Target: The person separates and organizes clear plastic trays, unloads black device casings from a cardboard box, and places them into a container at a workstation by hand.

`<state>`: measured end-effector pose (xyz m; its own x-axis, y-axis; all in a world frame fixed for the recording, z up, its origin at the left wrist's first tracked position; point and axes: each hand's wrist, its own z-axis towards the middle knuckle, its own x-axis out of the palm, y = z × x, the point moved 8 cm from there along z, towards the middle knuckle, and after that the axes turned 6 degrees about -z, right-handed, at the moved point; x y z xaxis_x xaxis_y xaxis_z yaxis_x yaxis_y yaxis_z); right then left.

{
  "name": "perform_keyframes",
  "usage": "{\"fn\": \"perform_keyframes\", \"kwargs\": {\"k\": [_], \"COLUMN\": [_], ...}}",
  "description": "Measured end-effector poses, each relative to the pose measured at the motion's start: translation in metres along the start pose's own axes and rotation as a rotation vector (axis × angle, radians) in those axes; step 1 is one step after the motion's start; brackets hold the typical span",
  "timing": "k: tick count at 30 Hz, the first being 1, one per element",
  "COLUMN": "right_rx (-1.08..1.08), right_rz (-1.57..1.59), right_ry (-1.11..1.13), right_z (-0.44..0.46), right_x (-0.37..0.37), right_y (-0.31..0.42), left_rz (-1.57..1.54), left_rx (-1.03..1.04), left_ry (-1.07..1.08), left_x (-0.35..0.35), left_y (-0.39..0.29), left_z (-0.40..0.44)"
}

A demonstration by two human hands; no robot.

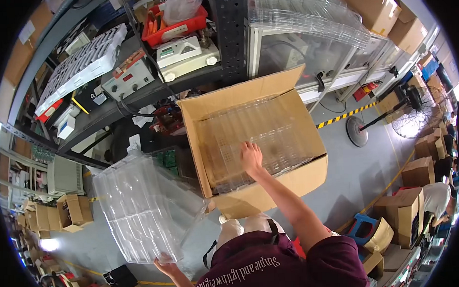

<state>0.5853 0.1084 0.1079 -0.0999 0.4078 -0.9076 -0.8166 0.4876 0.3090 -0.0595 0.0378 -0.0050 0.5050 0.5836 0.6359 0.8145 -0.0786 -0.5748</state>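
Note:
My left hand (pixel 166 265) is at the lower left, its fingers closed on the near edge of a clear plastic tray (pixel 136 212) with rows of moulded pockets. My right hand (pixel 251 157) is over the open cardboard box (pixel 272 202), its fingers curled above the clear plastic trays (pixel 285 136) inside. Whether those fingers hold a tray edge is too small to tell. A clear plastic sheet or bag lies between the held tray and the box.
Shelving on the left holds a red bin (pixel 175 30), a scale (pixel 186 56) and a white tray (pixel 80 67). More clear trays (pixel 306 19) are stacked at the top. A standing fan (pixel 412 106) and cardboard boxes (pixel 401 208) are on the right.

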Motion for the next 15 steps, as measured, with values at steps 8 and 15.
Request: {"fn": "perform_keyframes", "kwargs": {"k": [8,15], "right_rx": [0.227,0.050], "right_rz": [-0.095,-0.195], "right_ry": [0.456,0.515], "right_z": [0.048,-0.003], "right_x": [0.083,0.003], "right_y": [-0.014,-0.043], "left_rz": [-0.031,-0.043], "left_rx": [-0.121,-0.175], "left_ry": [-0.067,-0.105], "left_x": [0.001,-0.006], "left_y": [0.032,0.050], "left_z": [0.003,0.008]}}
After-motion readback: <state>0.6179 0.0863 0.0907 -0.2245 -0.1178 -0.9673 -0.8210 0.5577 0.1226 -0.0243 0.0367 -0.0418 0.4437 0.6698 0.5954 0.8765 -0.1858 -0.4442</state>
